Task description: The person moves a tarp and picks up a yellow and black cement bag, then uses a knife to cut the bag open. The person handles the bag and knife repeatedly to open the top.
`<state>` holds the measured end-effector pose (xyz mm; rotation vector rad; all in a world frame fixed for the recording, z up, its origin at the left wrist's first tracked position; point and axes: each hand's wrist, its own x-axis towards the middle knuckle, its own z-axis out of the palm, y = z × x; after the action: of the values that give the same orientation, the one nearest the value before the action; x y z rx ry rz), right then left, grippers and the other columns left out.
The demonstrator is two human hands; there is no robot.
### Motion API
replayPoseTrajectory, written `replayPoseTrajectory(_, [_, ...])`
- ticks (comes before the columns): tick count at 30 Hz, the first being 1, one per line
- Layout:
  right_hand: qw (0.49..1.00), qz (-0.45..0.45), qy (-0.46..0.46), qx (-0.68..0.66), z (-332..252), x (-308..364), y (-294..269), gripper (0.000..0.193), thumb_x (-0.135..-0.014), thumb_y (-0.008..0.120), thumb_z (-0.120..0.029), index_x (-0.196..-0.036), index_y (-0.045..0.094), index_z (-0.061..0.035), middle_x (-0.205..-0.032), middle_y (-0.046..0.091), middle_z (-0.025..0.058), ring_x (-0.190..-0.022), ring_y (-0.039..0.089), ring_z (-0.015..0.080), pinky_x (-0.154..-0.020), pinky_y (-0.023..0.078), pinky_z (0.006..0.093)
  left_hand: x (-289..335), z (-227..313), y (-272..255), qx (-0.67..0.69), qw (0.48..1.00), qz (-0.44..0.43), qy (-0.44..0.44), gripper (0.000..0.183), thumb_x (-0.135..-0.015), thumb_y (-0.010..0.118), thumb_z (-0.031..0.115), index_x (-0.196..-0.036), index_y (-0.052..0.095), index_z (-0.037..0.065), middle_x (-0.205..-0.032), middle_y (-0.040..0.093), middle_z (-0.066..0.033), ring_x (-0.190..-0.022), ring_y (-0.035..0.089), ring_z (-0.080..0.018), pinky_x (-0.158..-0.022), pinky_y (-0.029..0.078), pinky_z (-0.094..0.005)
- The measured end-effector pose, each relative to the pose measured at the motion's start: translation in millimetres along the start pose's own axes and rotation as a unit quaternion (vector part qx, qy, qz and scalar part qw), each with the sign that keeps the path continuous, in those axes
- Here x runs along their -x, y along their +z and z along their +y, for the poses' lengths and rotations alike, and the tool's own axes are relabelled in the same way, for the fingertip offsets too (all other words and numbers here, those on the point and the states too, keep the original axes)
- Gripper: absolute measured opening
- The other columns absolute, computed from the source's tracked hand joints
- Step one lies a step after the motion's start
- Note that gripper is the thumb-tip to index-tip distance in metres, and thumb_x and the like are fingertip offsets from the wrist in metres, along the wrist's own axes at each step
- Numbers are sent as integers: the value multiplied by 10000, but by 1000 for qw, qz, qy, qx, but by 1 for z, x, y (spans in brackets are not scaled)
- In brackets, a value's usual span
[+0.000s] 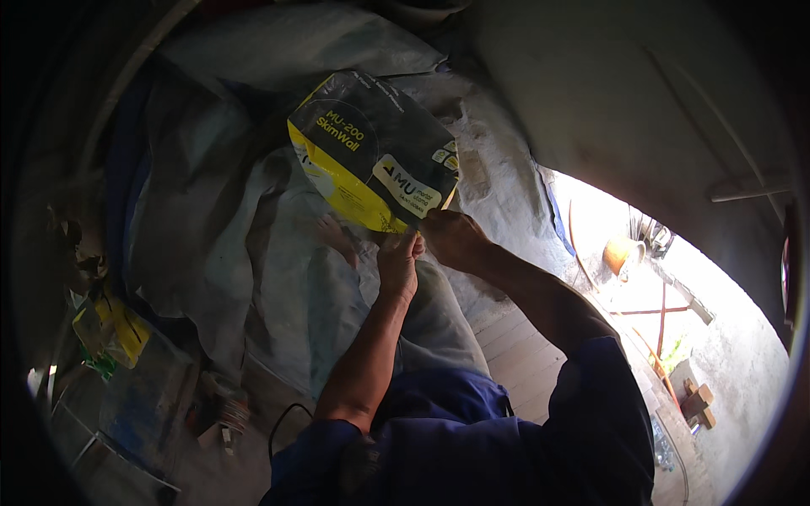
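Observation:
A dark grey and yellow sack [380, 131] lies tilted in front of me, above a grey tarp [291, 51]. My left hand [398, 261] is closed at the sack's near lower corner, fingers bunched in a pinch. Right beside it, my right hand [456, 239] grips the sack's near edge, knuckles up. The two hands almost touch. Fingertips of both are partly hidden, and I cannot tell whether the corner is torn. Below the sack, my legs in pale trousers [439, 325] stand among the tarp's folds.
Tarp folds spread left and ahead. To the right, in bright light, are an orange bucket [623, 255], wooden blocks [698, 405], a clear plastic bottle [662, 447] and an orange hose [661, 368]. A yellow plastic bag [124, 327] lies at left. A grey panel [607, 101] looms upper right.

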<state>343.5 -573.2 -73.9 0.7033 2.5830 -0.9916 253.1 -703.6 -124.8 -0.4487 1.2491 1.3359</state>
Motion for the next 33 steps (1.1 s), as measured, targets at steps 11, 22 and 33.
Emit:
replayPoseTrajectory(11, [995,-67,-50,63,1,-10,-17,140,-868,631,-112,-958,616,-6,-922,647,159,-885,697,317,-769,586,417,-6,-17,2,98,991,-76,54,191,-976,707,222,-909,619,67,-855,611,-10,-757,559,-88,-757,488,-277])
replayPoseTrajectory(22, [939,-199,-216,179,6,-49,-21,146,-834,698,-185,-902,722,-58,-886,717,120,-830,731,301,-744,592,438,-5,-30,2,-130,979,59,143,200,-887,633,177,-838,575,-8,-762,607,-79,-717,561,-142,-680,466,-315])
replayPoseTrajectory(33, [962,-265,-58,22,36,-62,6,134,-886,629,-164,-889,675,-39,-844,696,157,-804,711,337,-706,562,440,-8,-39,6,-50,988,102,107,276,-958,691,219,-793,556,44,-785,598,-29,-754,546,-114,-747,453,-284])
